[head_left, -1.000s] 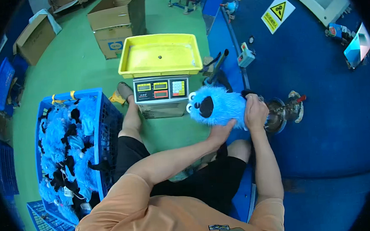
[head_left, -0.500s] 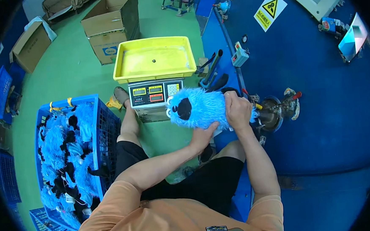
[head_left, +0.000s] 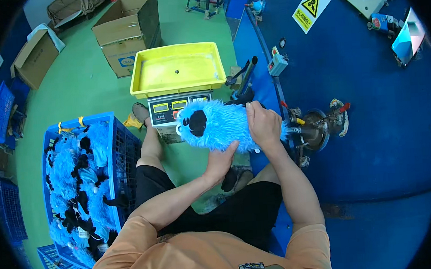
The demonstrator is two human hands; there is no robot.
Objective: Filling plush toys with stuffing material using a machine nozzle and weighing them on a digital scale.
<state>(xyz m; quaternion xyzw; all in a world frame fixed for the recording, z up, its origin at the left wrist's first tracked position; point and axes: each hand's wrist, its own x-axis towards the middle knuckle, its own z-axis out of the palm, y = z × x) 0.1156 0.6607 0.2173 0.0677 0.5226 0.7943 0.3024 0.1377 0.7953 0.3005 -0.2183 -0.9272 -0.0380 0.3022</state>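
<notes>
A blue furry plush toy (head_left: 222,126) with a black patch and white eyes on its left end lies sideways between my hands. Its lower edge is gripped by my left hand (head_left: 221,162), thumb on the fur and the other fingers hidden underneath. Around the right end of the toy my right hand (head_left: 265,126) is closed, knuckles up. Just right of that hand, a metal nozzle fitting (head_left: 315,131) sticks out of the blue machine; whether its tip is inside the toy is hidden by fur.
A yellow tray (head_left: 138,80) rests on a digital scale (head_left: 162,119) beyond the toy. To my left stands a blue crate (head_left: 113,165) full of similar blue plush pieces. The blue machine (head_left: 373,139) fills the right side. An open cardboard box (head_left: 126,41) stands on the green floor.
Both hands have shifted left with the plush toy, away from the machine's body. The toy now covers more of the scale's panel.
</notes>
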